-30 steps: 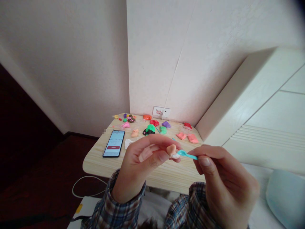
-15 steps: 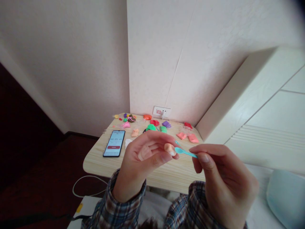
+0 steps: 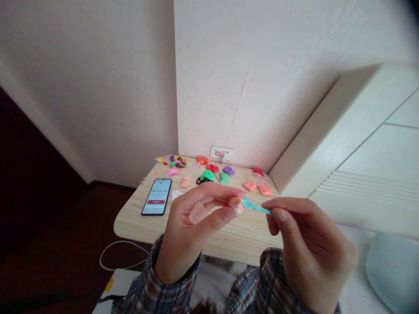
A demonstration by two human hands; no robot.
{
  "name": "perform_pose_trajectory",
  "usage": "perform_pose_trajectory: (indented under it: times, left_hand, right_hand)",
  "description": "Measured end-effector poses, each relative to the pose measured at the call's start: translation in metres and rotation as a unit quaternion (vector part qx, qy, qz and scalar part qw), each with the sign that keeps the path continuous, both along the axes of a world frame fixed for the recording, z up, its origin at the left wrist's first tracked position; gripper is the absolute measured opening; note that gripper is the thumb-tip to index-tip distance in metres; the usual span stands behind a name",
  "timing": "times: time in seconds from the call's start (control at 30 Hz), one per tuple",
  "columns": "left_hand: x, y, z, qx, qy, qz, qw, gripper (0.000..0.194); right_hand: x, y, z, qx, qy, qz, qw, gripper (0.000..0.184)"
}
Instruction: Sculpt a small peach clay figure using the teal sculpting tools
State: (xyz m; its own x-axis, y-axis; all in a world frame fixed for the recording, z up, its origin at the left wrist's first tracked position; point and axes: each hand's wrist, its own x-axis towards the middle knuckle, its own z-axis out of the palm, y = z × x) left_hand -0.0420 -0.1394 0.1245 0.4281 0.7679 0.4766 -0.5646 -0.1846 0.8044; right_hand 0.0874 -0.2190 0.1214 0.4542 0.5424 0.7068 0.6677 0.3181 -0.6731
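Between the thumb and fingertips of my left hand is a small lump of peach and white modelling clay. My right hand pinches a small turquoise plastic spoon-shaped tool by its handle. The rounded end of the tool points left and is at the clay's right side; whether it presses in or only touches, I cannot tell. Both hands are raised above the light wooden table. Behind my left hand a green and black clay piece lies on the table.
A phone showing a timer lies at the table's left. Clay packets are spread along the back, among them orange, purple and coral ones. A wall socket sits behind. A white cable hangs at the left.
The clay lump has turned in my left fingers, so its peach part now faces up and the white part lies lower. The tool's tip has shifted slightly along the clay's right side.
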Motion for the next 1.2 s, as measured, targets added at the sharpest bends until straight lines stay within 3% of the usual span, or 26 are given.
perform_pose_trajectory:
  times: [0.3,0.43,0.53,0.8,1.2]
  left_hand:
    - [-0.0017,0.0017,-0.0013,0.044,0.012,0.012,0.999,0.021]
    - [-0.0031,0.0029,0.0006,0.088,0.025,0.020,0.996,0.021]
    - [-0.0038,0.0037,0.0013,0.110,0.028,0.008,0.994,0.021]
    - [-0.0020,0.0020,-0.0007,0.021,-0.022,-0.052,0.998,0.016]
    - [-0.0012,0.0047,-0.0005,0.015,-0.010,-0.061,0.998,0.013]
  right_hand:
    - [-0.0020,0.0009,0.0010,0.020,0.004,-0.014,1.000,0.008]
    - [-0.0012,0.0050,0.0017,0.075,0.029,-0.027,0.996,0.011]
    - [0.0015,0.0068,0.0009,0.075,0.028,-0.020,0.997,0.010]
    - [0.0035,0.0055,0.0010,0.053,0.027,0.039,0.997,0.007]
    - [0.0005,0.0065,0.0024,0.027,0.029,0.062,0.997,0.009]
